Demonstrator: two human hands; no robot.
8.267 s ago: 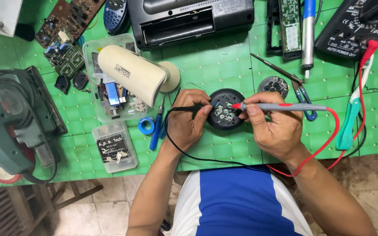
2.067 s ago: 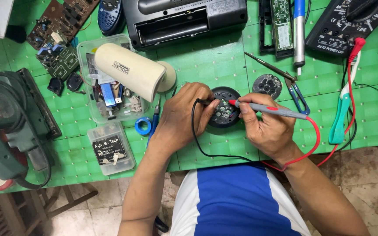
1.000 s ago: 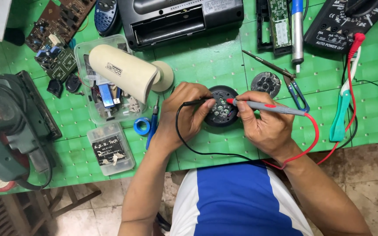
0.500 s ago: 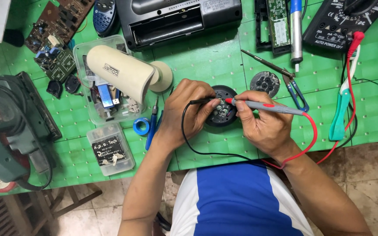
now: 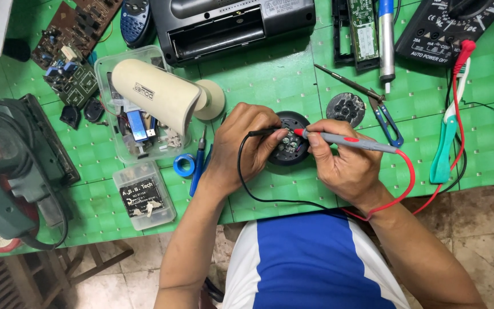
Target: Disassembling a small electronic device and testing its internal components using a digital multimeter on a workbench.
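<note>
A round black circuit module (image 5: pixel 290 144) lies on the green mat near the table's front edge. My left hand (image 5: pixel 244 147) is closed on the black meter probe (image 5: pixel 264 133), its tip resting on the module's board. My right hand (image 5: pixel 344 163) pinches the grey probe with the red tip (image 5: pixel 347 141), which also touches the board. A black lead and a red lead (image 5: pixel 407 177) loop from the probes toward my body and off to the right.
A black multimeter (image 5: pixel 450 26) sits at the back right. A cream tube-shaped housing (image 5: pixel 155 94) rests on a clear parts box. Also around: a black radio case (image 5: pixel 235 23), a soldering iron (image 5: pixel 386 40), small scissors (image 5: pixel 387 120), a round perforated disc (image 5: pixel 345 107), a green power tool (image 5: pixel 7 171), circuit boards (image 5: pixel 70 51).
Both hands keep the probes on the round module throughout. The camera view has drifted slightly; the probe tips have shifted only a little on the board.
</note>
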